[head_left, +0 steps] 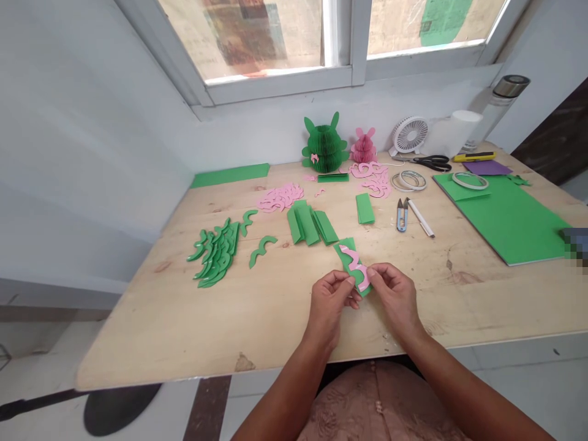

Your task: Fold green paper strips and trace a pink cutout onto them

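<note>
Between my two hands is a folded strip of green paper [345, 246] with a wavy pink paper cutout [353, 257] lying on top of it. My left hand [333, 297] pinches the lower left edge of the strip. On the other side, my right hand [395, 297] presses its thumb on the cutout's right side. Just beyond my hands lie several folded green paper pieces [303, 222], and another folded green piece [365, 208] rests farther right. Loose green wavy cutouts [261, 248] lie to the left, beside a fanned pile of green cutouts [218, 254].
Pink cutouts [282, 197] are heaped mid-table. Green [325, 150] and pink honeycomb paper figures [364, 147] stand by the wall. To the right are tape rolls [408, 180], thread snips [402, 215], a white pen [421, 217], black scissors [432, 162], green sheets [509, 223] and a small fan [410, 135].
</note>
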A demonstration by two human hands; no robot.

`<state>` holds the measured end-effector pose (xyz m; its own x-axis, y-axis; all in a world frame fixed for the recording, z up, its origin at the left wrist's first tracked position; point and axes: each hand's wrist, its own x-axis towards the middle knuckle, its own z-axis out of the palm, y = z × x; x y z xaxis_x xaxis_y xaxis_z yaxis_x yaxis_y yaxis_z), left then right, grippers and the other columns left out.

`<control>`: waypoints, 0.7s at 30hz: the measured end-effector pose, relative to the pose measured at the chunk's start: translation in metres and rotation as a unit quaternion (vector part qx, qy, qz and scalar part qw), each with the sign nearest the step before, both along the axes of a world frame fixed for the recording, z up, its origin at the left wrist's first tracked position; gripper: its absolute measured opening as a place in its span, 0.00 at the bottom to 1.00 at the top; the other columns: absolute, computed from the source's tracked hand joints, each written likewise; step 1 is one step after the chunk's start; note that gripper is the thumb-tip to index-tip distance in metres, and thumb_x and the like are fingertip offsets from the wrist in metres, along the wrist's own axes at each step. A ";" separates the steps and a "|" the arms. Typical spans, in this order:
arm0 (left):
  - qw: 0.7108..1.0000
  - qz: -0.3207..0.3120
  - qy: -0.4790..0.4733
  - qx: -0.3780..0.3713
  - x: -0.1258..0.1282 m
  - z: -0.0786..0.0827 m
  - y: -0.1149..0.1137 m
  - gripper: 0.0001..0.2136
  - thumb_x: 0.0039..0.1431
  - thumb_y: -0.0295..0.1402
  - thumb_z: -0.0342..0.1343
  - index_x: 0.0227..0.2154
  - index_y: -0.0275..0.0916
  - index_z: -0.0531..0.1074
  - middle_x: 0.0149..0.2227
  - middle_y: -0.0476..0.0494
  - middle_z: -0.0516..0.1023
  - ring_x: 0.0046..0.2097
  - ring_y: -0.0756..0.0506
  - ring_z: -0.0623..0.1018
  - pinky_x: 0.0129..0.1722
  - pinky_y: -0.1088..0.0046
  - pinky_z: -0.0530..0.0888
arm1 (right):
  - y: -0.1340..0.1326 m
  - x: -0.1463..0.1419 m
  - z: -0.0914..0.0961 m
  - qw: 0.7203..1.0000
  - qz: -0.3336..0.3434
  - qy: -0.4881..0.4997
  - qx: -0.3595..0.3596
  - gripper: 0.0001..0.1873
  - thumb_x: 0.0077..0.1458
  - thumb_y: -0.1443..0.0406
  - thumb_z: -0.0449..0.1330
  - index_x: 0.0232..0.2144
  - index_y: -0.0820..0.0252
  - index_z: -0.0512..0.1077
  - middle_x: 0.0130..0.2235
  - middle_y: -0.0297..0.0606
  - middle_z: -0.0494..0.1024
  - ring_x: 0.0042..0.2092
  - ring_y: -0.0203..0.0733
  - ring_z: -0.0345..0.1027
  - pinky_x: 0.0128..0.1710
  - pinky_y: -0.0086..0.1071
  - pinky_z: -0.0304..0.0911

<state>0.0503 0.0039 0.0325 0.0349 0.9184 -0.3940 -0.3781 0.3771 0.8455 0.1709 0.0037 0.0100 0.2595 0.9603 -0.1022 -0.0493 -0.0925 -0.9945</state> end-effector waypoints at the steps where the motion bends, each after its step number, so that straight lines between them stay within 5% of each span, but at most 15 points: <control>1: 1.000 0.001 0.000 0.000 0.000 0.000 0.000 0.12 0.41 0.38 0.65 0.24 0.36 0.71 0.18 0.49 0.72 0.21 0.52 0.70 0.23 0.78 0.68 | 0.000 0.000 0.000 1.000 0.001 -0.001 0.000 0.14 0.49 0.54 0.63 0.27 0.59 0.73 0.25 0.35 0.75 0.28 0.38 0.66 0.29 0.31 0.63; 21: 0.999 0.018 0.014 0.023 0.002 0.004 0.007 0.16 0.42 0.44 0.66 0.23 0.35 0.72 0.19 0.49 0.73 0.21 0.52 0.70 0.21 0.79 0.67 | -0.003 0.001 0.007 1.000 -0.024 -0.008 0.002 0.15 0.46 0.53 0.66 0.28 0.59 0.74 0.26 0.36 0.77 0.28 0.39 0.67 0.29 0.32 0.64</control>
